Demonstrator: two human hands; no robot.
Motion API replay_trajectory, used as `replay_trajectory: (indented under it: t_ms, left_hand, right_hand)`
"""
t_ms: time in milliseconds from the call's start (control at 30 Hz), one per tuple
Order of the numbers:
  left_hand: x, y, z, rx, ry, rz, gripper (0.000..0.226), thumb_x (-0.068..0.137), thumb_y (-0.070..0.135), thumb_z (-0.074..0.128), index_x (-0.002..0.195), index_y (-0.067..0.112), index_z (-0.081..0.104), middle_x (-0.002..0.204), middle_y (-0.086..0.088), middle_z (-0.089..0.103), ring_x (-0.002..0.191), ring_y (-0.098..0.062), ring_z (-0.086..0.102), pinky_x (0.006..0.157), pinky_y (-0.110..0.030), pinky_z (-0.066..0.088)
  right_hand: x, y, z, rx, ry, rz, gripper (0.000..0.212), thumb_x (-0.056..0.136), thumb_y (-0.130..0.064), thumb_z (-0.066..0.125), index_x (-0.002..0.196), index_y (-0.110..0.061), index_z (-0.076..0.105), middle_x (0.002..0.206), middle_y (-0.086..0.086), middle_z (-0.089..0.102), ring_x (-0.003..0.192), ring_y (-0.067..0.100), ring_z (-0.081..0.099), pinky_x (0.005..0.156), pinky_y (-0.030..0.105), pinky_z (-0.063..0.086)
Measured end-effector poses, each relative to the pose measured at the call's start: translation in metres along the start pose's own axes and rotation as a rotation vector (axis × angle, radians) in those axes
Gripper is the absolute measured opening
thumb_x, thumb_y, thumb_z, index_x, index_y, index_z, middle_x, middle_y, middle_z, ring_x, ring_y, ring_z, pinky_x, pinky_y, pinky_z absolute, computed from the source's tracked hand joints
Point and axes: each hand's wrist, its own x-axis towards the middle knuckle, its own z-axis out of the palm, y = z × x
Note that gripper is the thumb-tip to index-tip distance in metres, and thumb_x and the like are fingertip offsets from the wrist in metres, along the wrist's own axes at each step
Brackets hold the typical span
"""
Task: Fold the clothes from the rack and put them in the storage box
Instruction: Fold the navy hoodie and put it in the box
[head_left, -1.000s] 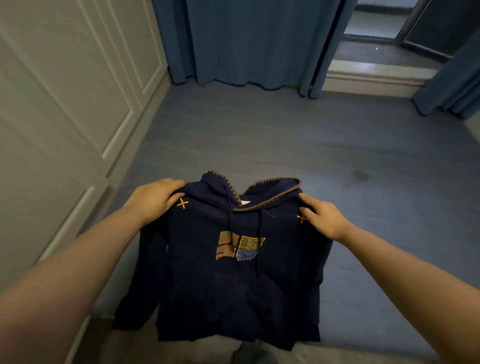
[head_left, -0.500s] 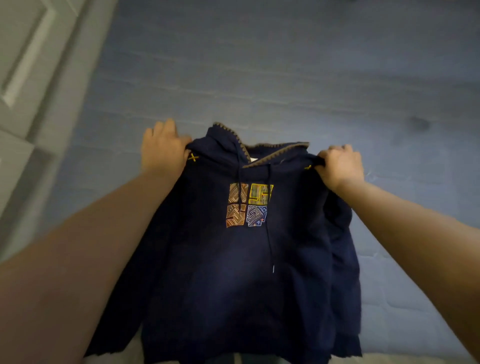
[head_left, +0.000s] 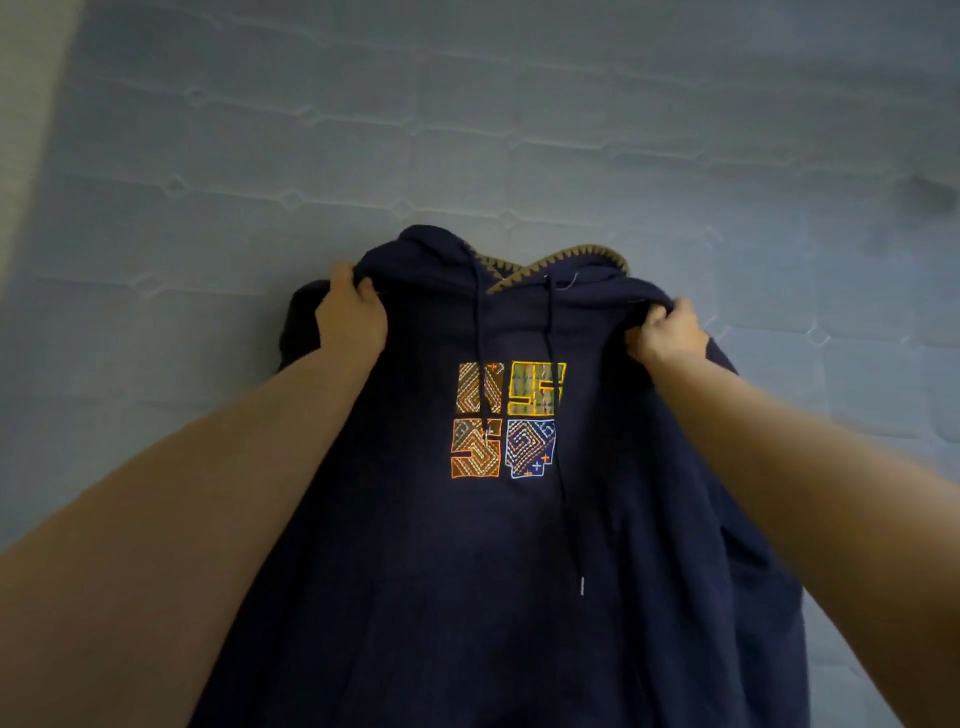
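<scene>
A navy hoodie (head_left: 498, 545) is held up front-facing over the quilted grey surface (head_left: 519, 130). Its shoulders are gripped by the left hand (head_left: 352, 314) and right hand (head_left: 667, 332), fingers curled into fabric, both forearms extended forward.

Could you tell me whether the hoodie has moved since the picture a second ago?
Yes. The hoodie, gripped at both shoulders by the left hand and the right hand, has come down and forward over the grey quilted surface, front side up.

Navy hoodie (head_left: 467, 571) with orange, yellow and blue stitched squares (head_left: 506, 420), tan zigzag hood trim (head_left: 550, 262), grey-blue quilted surface (head_left: 519, 130).
</scene>
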Motion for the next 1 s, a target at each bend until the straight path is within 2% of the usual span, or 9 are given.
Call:
replay_trajectory:
  t_ms: [100, 200, 300, 400, 467, 533, 667, 867, 1000]
  left_hand:
    - [0.029, 0.007, 0.005, -0.019, 0.056, 0.063, 0.028, 0.102, 0.026, 0.035, 0.119, 0.007, 0.048, 0.104, -0.017, 0.065, 0.095, -0.03, 0.064, 0.089, -0.047, 0.053]
    - [0.054, 0.022, 0.01, -0.031, 0.118, 0.142, 0.028, 0.102, 0.023, 0.037, 0.121, 0.005, 0.048, 0.103, -0.014, 0.066, 0.096, -0.027, 0.063, 0.082, -0.031, 0.049]
    - [0.053, 0.028, 0.019, -0.041, 0.102, 0.2, 0.047, 0.099, 0.019, 0.048, 0.143, 0.01, 0.034, 0.113, -0.008, 0.062, 0.107, -0.021, 0.06, 0.085, -0.019, 0.041]
    - [0.0, 0.004, 0.039, 0.301, 0.076, 0.448, 0.077, 0.094, 0.031, 0.05, 0.156, 0.017, 0.007, 0.159, -0.009, 0.026, 0.146, -0.026, 0.026, 0.118, -0.038, 0.021]
    - [-0.063, -0.028, 0.056, 0.594, -0.023, 0.663, 0.075, 0.096, 0.038, 0.045, 0.157, 0.021, 0.006, 0.164, -0.007, 0.005, 0.151, -0.028, 0.007, 0.122, -0.049, 0.009]
    - [-0.115, -0.069, 0.064, 0.745, -0.206, 0.793, 0.07, 0.098, 0.043, 0.044, 0.157, 0.025, 0.009, 0.165, -0.004, -0.001, 0.151, -0.028, 0.0, 0.122, -0.051, 0.007]
    - [-0.141, -0.129, 0.062, 0.884, -0.276, 0.758, 0.065, 0.1, 0.047, 0.037, 0.156, 0.03, 0.011, 0.165, -0.003, 0.0, 0.151, -0.027, -0.002, 0.122, -0.051, 0.008]
    - [-0.142, -0.125, 0.061, 0.846, -0.293, 0.766, 0.062, 0.1, 0.047, 0.035, 0.156, 0.032, 0.013, 0.165, 0.0, 0.001, 0.152, -0.025, -0.002, 0.121, -0.05, 0.01]
    - [-0.14, -0.103, 0.04, 0.556, -0.264, 0.64, 0.048, 0.099, 0.038, 0.045, 0.147, 0.031, 0.04, 0.156, 0.008, 0.032, 0.142, -0.015, 0.031, 0.114, -0.042, 0.029]
  right_hand:
    - [0.019, -0.011, -0.001, -0.027, 0.087, -0.083, 0.035, 0.105, -0.024, 0.034, 0.127, -0.003, 0.05, 0.129, 0.028, 0.057, 0.121, 0.043, 0.053, 0.097, 0.041, 0.039]
    - [0.031, -0.03, 0.001, 0.039, 0.133, -0.164, 0.034, 0.104, -0.024, 0.036, 0.129, -0.004, 0.048, 0.131, 0.024, 0.058, 0.121, 0.04, 0.054, 0.095, 0.038, 0.039]
    - [0.033, -0.026, 0.02, 0.001, 0.071, -0.324, 0.058, 0.1, -0.028, 0.048, 0.153, -0.017, 0.025, 0.139, 0.023, 0.054, 0.128, 0.039, 0.05, 0.103, 0.037, 0.037]
    - [0.0, 0.009, 0.045, -0.142, 0.101, -0.591, 0.082, 0.095, -0.033, 0.05, 0.159, -0.018, 0.002, 0.16, 0.015, 0.028, 0.147, 0.037, 0.026, 0.121, 0.047, 0.02]
    - [-0.037, 0.05, 0.064, -0.304, 0.103, -0.724, 0.073, 0.1, -0.033, 0.043, 0.159, -0.014, 0.004, 0.167, 0.007, 0.01, 0.153, 0.03, 0.008, 0.124, 0.048, 0.008]
    - [-0.073, 0.094, 0.078, -0.479, 0.042, -0.778, 0.068, 0.103, -0.038, 0.036, 0.159, -0.015, 0.005, 0.167, 0.005, 0.002, 0.154, 0.026, 0.0, 0.124, 0.05, 0.008]
    - [-0.11, 0.167, 0.084, -0.651, 0.012, -0.75, 0.063, 0.104, -0.041, 0.032, 0.159, -0.017, 0.013, 0.167, 0.005, 0.004, 0.154, 0.026, -0.001, 0.123, 0.05, 0.012]
    - [-0.127, 0.182, 0.082, -0.653, 0.003, -0.71, 0.062, 0.103, -0.039, 0.034, 0.159, -0.018, 0.017, 0.167, 0.003, 0.008, 0.154, 0.025, 0.002, 0.124, 0.05, 0.013]
    - [-0.137, 0.147, 0.071, -0.425, 0.039, -0.649, 0.07, 0.091, -0.032, 0.056, 0.153, -0.015, 0.031, 0.162, 0.002, 0.025, 0.152, 0.023, 0.018, 0.123, 0.048, 0.016]
